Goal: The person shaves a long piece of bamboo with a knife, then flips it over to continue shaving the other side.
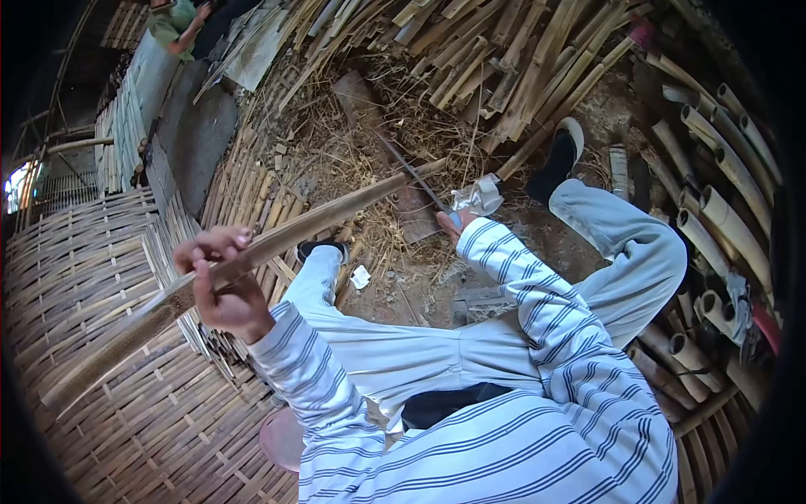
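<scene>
My left hand [225, 290] is closed around a long split bamboo piece [327, 210], which slants from the lower left up to the middle of the view. In my right hand [456, 227] is a long, narrow-bladed knife [433, 196], its blade pointing away and up to the left. The blade crosses the bamboo near its far end. Below them, a brown wooden board [357, 94] lies on the ground among shavings. A crumpled, clear plastic-looking thing [478, 196] sits beside my right hand.
Split bamboo strips [537, 59] are heaped at the back. Bamboo poles [735, 218] stack up on the right. A woven bamboo mat [101, 277] spreads on the left. My legs are spread on both sides of the work. Another person [174, 25] is at the top left.
</scene>
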Motion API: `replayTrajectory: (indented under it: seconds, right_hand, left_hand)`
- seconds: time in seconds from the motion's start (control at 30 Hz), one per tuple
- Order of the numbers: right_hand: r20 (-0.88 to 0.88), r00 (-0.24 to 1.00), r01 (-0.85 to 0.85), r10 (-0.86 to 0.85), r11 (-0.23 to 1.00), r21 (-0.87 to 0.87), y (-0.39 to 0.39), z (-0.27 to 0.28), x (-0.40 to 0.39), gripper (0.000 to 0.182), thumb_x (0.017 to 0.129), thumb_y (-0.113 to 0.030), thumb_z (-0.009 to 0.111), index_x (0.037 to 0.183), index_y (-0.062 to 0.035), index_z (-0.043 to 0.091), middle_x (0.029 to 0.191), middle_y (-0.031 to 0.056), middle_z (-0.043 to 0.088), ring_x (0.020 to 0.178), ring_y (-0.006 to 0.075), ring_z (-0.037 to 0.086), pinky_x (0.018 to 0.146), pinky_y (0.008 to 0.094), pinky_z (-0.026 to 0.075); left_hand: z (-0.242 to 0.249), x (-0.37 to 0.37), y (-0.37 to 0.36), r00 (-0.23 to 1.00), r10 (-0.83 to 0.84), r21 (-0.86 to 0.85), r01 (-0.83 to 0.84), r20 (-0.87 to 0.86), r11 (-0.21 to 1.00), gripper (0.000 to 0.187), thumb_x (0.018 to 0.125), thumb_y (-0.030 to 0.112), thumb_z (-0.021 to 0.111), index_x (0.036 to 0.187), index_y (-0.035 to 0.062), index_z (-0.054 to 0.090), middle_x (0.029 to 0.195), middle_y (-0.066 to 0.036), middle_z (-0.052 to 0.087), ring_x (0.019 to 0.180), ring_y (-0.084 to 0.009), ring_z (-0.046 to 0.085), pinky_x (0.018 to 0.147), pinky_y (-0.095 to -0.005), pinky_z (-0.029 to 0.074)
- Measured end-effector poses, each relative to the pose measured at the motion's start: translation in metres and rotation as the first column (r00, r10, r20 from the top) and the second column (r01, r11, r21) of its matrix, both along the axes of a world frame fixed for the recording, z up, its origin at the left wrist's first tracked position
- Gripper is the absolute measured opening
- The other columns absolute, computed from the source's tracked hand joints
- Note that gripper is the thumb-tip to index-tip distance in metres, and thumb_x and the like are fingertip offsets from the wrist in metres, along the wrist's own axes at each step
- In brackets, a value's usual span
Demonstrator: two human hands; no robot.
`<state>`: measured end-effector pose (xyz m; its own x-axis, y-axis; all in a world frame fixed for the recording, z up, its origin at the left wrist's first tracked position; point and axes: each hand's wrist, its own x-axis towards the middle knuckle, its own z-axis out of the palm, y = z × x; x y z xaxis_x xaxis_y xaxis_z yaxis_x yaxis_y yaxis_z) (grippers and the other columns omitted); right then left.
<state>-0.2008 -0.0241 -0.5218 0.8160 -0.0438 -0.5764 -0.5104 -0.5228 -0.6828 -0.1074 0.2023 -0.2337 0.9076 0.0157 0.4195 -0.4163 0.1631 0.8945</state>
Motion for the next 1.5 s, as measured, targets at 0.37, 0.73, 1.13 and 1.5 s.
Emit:
replayTrajectory:
  seconds: [0.37,0.73,1.13,1.5]
  right_hand:
    - [-0.055,0.998,-0.025,0.029,0.998,0.061,0.011,0.042,0.009,0.062,0.091,-0.061,0.028,0.103,-0.0054,0.054,0.065,0.0168,0.06,0.07,0.0335,0.063,0.066,0.044,0.048]
    - [-0.143,0.986,0.086,-0.084,0.996,0.009,0.03,0.033,0.023,0.054,0.092,-0.053,0.034,0.094,-0.0045,0.059,0.068,0.0222,0.061,0.067,0.0397,0.063,0.063,0.0496,0.051]
    - [-0.101,0.991,0.06,-0.087,0.967,-0.248,0.011,-0.016,0.038,0.062,0.09,-0.057,0.033,0.111,-0.0032,0.057,0.097,0.0276,0.061,0.09,0.0434,0.06,0.082,0.0493,0.046]
    - [-0.142,0.978,0.114,-0.151,0.964,-0.241,0.017,-0.055,0.041,0.062,0.09,-0.057,0.031,0.106,-0.0058,0.06,0.096,0.0286,0.061,0.093,0.0437,0.059,0.084,0.0503,0.046]
  left_hand:
    - [-0.018,-0.008,0.004,0.993,0.081,-0.19,-0.064,0.084,0.98,0.059,0.087,0.065,0.035,0.053,0.0177,0.026,0.043,0.005,0.021,0.035,-0.0066,0.014,0.034,-0.0233,0.015]
    - [-0.023,-0.004,0.021,0.982,-0.149,-0.172,0.168,0.116,0.971,0.055,0.093,0.051,0.042,0.051,0.0181,0.027,0.04,0.006,0.022,0.032,-0.0048,0.018,0.033,-0.0204,0.019]
    - [-0.024,-0.003,0.022,0.929,-0.316,-0.153,0.347,0.193,0.925,0.049,0.094,0.036,0.049,0.053,0.0169,0.031,0.038,0.006,0.027,0.03,-0.0038,0.023,0.032,-0.0191,0.024]
    - [-0.026,-0.005,0.014,0.976,-0.134,-0.138,0.158,0.17,0.978,0.049,0.097,0.037,0.041,0.053,0.0183,0.029,0.041,0.006,0.023,0.033,-0.0045,0.02,0.033,-0.0197,0.021]
